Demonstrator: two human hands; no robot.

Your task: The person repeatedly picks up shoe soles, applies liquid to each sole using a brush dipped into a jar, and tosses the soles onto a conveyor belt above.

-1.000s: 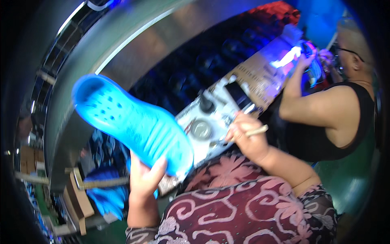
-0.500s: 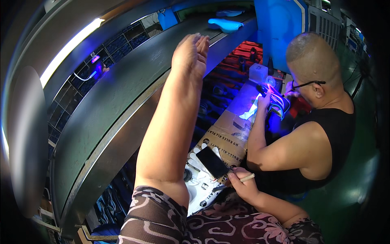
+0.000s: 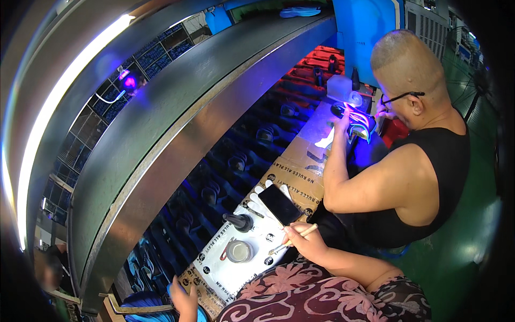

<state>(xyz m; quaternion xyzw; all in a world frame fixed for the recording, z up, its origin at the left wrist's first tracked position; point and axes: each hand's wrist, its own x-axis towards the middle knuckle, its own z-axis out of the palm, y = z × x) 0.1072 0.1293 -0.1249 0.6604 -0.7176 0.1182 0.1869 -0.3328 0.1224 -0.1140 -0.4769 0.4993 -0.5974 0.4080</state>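
Pinched in my right hand (image 3: 308,242) is a thin brush (image 3: 295,239) with a pale handle, its tip pointing down left over a white sheet (image 3: 219,257). My left hand (image 3: 184,299) is low at the lower left, thumb and a finger apart. It is beside a pile of blue pieces (image 3: 142,300), and a blue edge shows by the wrist. On the sheet stand a round clear container (image 3: 239,251) and a black bottle-like object (image 3: 238,221). A dark phone (image 3: 280,205) lies on white gloves (image 3: 256,199), close to my right hand.
A green conveyor belt (image 3: 177,102) with a metal side (image 3: 177,145) runs along the left; blue flat pieces (image 3: 300,12) lie at its far end. Dark shoes (image 3: 236,161) fill racks below. At right a co-worker (image 3: 397,177) holds a shoe (image 3: 360,127) under violet light.
My left hand has come back from above the belt to the lower left. The nearer light blue piece is no longer where it was by that hand. My right hand keeps the brush.
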